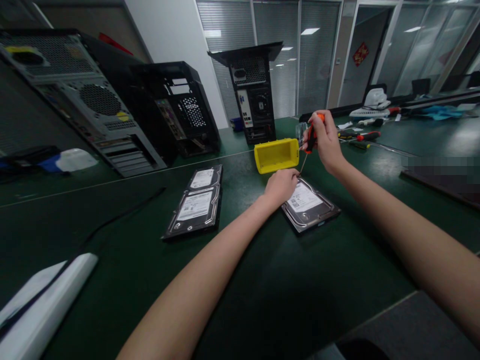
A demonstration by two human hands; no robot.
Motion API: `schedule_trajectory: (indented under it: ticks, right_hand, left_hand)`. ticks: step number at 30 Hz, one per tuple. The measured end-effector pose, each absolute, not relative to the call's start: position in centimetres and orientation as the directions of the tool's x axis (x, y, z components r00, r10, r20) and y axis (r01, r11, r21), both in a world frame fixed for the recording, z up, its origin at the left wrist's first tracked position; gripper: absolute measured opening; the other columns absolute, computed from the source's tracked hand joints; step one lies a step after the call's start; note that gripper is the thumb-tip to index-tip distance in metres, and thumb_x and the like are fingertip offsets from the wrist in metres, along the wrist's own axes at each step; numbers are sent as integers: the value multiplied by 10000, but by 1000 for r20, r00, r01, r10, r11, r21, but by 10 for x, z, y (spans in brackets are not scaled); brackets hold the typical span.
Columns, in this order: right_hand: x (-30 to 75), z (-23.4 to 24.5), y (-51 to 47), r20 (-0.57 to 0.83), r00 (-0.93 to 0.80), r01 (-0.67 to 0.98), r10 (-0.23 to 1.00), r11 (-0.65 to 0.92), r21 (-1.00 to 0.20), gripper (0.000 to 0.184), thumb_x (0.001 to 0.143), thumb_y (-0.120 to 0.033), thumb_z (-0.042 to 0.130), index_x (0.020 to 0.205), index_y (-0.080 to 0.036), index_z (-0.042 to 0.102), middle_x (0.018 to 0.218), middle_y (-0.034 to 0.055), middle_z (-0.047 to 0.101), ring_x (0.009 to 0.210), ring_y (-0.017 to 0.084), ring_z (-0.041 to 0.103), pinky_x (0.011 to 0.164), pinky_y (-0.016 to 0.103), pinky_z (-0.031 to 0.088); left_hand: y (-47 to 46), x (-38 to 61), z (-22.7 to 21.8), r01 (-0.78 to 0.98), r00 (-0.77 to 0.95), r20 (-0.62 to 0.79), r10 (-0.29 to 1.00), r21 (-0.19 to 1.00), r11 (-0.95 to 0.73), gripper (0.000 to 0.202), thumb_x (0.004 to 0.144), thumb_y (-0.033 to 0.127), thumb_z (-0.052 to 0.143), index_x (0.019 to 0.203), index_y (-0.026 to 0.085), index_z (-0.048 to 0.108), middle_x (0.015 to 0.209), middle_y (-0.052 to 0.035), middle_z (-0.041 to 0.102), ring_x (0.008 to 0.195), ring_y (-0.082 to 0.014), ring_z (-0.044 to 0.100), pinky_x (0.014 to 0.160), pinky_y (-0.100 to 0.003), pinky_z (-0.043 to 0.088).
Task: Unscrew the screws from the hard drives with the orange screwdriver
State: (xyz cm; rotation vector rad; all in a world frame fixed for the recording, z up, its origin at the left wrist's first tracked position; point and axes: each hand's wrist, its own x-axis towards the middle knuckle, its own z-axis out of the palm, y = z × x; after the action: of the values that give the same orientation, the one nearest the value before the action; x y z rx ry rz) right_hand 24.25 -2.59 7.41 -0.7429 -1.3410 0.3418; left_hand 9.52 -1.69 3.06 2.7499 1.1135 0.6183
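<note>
A hard drive (306, 202) with a white label lies flat on the green table. My left hand (280, 187) is closed over its far left end, with the fingertips close to the screwdriver's tip. In my right hand (327, 142) is an upright, slightly tilted screwdriver (311, 138) with a red-and-black handle. Its thin shaft points down to the drive's far end; whether a screw sits there is too small to tell. Just beyond my left hand stands a yellow bin (276, 155), its opening facing me. To the left, two more hard drives (197, 206) lie end to end.
Computer cases stand at the back: a large one (90, 100) at left, an opened one (180, 107) beside it, another (255, 100) behind the bin. Hand tools (369, 136) lie at right, near a dark panel (442, 182). A black cable (123, 212) crosses a white object (63, 290) at left.
</note>
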Motion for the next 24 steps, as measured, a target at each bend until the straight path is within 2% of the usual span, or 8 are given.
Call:
schedule_trajectory:
  ticks: [3, 12, 24]
  right_hand:
    - [242, 74, -26, 755, 210, 255, 621, 711, -656, 485, 826, -735, 346, 1011, -301, 453, 639, -13, 501, 516, 120, 537, 456, 250, 427]
    - [241, 75, -28, 775, 197, 304, 600, 714, -630, 548, 807, -772, 290, 1041, -310, 468, 666, 2, 525, 507, 116, 526, 461, 251, 434]
    - [243, 73, -25, 753, 214, 259, 622, 707, -657, 539, 797, -774, 320, 1043, -309, 438, 698, 8, 550, 493, 115, 512, 460, 266, 441]
  left_hand:
    - [-17, 95, 31, 644, 647, 324, 690, 251, -722, 326, 925, 218, 409, 1110, 183, 674, 1109, -69, 692, 1014, -218, 635, 904, -353, 487]
    - [-18, 96, 31, 644, 645, 315, 696, 267, -717, 329, 926, 214, 406, 1112, 185, 676, 1124, -75, 685, 1030, -216, 628, 919, -360, 483]
    - [-19, 96, 33, 651, 646, 302, 701, 260, -713, 319, 920, 209, 416, 1091, 183, 684, 1105, -78, 691, 1010, -217, 635, 907, -356, 486]
